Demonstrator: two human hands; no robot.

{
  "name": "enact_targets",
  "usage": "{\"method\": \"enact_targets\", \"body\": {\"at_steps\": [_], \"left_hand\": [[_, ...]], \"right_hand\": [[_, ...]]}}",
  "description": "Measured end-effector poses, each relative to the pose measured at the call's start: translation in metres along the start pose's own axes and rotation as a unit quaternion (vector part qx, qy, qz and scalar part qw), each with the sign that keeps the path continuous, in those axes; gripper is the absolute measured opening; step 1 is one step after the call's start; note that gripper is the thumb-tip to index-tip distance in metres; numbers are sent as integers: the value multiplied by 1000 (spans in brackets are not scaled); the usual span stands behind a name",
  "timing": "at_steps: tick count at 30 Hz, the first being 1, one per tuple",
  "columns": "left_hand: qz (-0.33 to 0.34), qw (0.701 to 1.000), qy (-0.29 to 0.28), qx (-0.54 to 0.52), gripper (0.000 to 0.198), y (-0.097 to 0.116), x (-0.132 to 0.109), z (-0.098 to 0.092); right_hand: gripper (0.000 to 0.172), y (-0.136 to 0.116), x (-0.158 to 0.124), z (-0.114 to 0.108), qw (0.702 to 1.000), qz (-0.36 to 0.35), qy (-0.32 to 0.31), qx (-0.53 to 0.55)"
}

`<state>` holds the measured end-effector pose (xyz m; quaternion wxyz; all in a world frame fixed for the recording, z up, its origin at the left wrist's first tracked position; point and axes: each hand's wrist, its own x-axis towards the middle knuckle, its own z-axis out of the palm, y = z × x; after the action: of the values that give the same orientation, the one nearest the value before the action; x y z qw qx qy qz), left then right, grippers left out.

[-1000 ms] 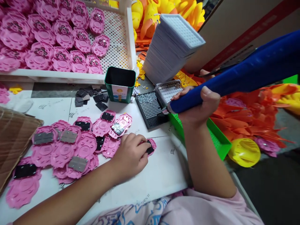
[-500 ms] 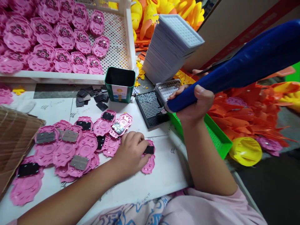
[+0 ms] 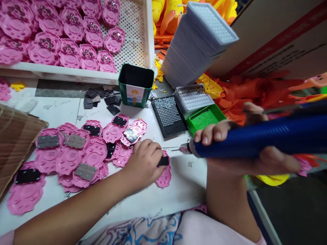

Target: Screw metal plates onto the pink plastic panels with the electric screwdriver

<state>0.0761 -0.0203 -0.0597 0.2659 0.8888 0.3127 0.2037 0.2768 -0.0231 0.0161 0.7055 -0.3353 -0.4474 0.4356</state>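
Pink plastic piece (image 3: 165,177) lies on the white surface (image 3: 178,194) at the 3 o'clock edge of the pink pile (image 3: 76,153), with a black plate (image 3: 162,161) seated on its upper end. The left hand (image 3: 143,163) presses down on it, fingers curled narrow and fingertips pinning the plate in place.

The right hand (image 3: 224,131) is wrapped tight around a blue electric screwdriver (image 3: 260,139). A second ago that tool stood tilted up with its nose on the black screw tray (image 3: 169,115) at 12 o'clock of the piece. Now it has come down to lie almost level, and its thin bit (image 3: 171,148) points in from 3 o'clock, just beside the left fingertips and above the plate. Meanwhile the pink piece has slid out from under the left hand, so more of it shows.

By the look of it, the pick-up at the screw tray is over and the work has shifted to the plate. Whether the bit carries a screw is too small to tell.

A green tin (image 3: 135,86) stands at 11 o'clock of the screw tray, and a green tray (image 3: 205,119) sits at 3 o'clock of it.
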Motion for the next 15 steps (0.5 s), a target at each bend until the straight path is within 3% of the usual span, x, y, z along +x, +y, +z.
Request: {"method": "enact_targets", "body": {"at_steps": [5, 15], "left_hand": [[-9, 1000, -15, 7, 19, 3, 2, 0], [-6, 1000, -19, 6, 19, 1, 2, 0]], "right_hand": [[54, 3, -29, 0, 999, 12, -36, 13], [55, 6, -30, -1, 999, 27, -19, 3]]}}
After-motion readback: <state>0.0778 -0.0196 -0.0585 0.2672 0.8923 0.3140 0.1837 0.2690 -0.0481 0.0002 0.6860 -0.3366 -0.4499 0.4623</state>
